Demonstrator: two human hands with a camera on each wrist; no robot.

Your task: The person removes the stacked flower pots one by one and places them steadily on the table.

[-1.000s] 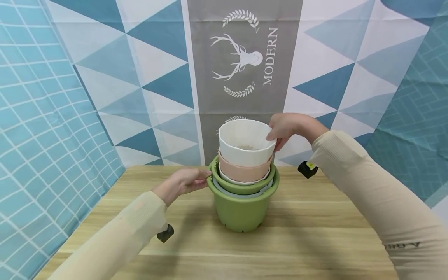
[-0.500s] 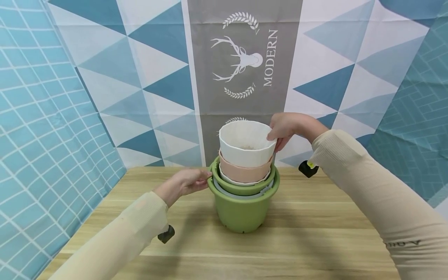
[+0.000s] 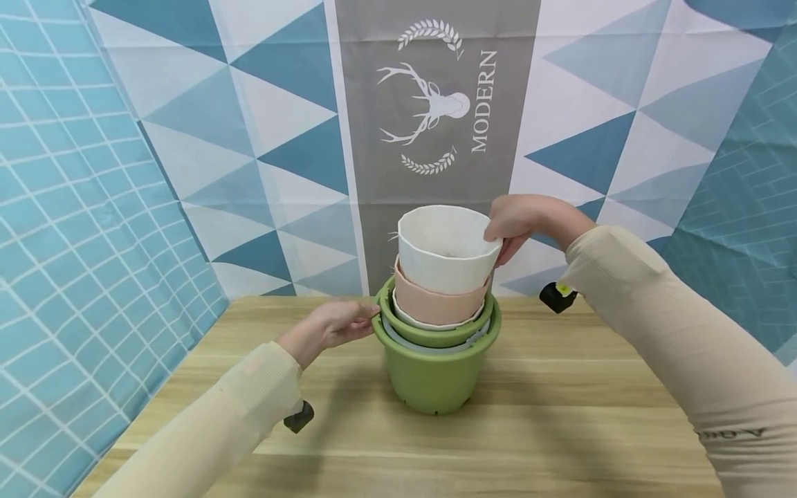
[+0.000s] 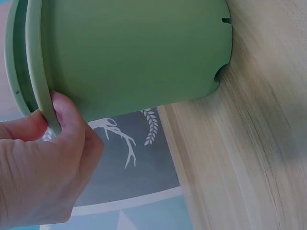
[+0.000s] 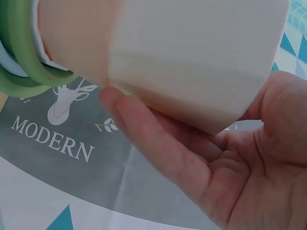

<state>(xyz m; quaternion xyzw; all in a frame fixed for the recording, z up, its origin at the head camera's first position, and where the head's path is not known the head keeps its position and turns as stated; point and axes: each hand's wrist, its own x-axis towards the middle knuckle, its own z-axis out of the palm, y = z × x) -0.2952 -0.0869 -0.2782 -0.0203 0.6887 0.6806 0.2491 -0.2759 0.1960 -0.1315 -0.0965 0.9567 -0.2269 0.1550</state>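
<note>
Several nested pots stand in the middle of the table. Outermost is a large green pot (image 3: 432, 377), its rim pinched at the left by my left hand (image 3: 333, 324); the left wrist view shows the thumb and fingers of that hand (image 4: 53, 163) on the rim of the green pot (image 4: 139, 52). Inside sit a grey rim, a second green pot, a white one and a pink pot (image 3: 438, 304). On top, the white pot (image 3: 448, 273) leans right, gripped at its right rim by my right hand (image 3: 529, 225). In the right wrist view, fingers (image 5: 163, 143) lie along the white pot (image 5: 196, 57).
The wooden table (image 3: 560, 401) runs under the pots. Behind it hangs a patterned cloth (image 3: 299, 200) with a deer print, and a blue tiled-pattern cloth (image 3: 68, 207) covers the left side. A black device hangs below each wrist.
The top white pot has risen slightly and shifted right with my right hand, and the pink pot tilts a little. My left hand keeps its pinch on the green rim.
</note>
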